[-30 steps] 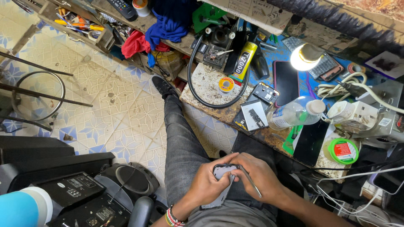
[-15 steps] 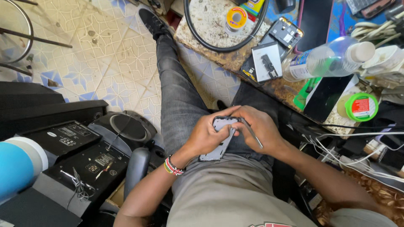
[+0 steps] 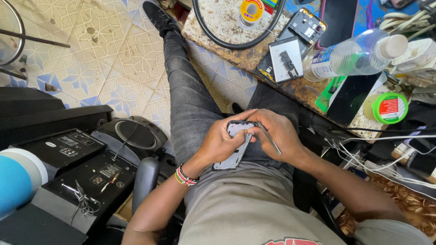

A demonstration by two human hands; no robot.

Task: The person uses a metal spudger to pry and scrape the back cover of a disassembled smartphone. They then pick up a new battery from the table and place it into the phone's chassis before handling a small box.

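Over my lap, my left hand (image 3: 223,141) grips a grey phone frame (image 3: 233,152) by its upper part; the open inside faces up. My right hand (image 3: 278,134) pinches thin metal tweezers (image 3: 269,137) with the tips at the top edge of the phone frame. A beaded bracelet sits on my left wrist. My fingers hide the top of the phone.
A worn workbench (image 3: 236,47) at the upper right carries a black cable loop, a solder spool (image 3: 251,11), opened phones (image 3: 286,58), a plastic bottle (image 3: 359,54) and a green-lidded tub (image 3: 386,108). White cables lie at the right. Black audio units (image 3: 72,154) stand left on the tiled floor.
The view has tilted down and closer to my lap. Both hands stay on the phone frame, with the tweezers still at its top edge.
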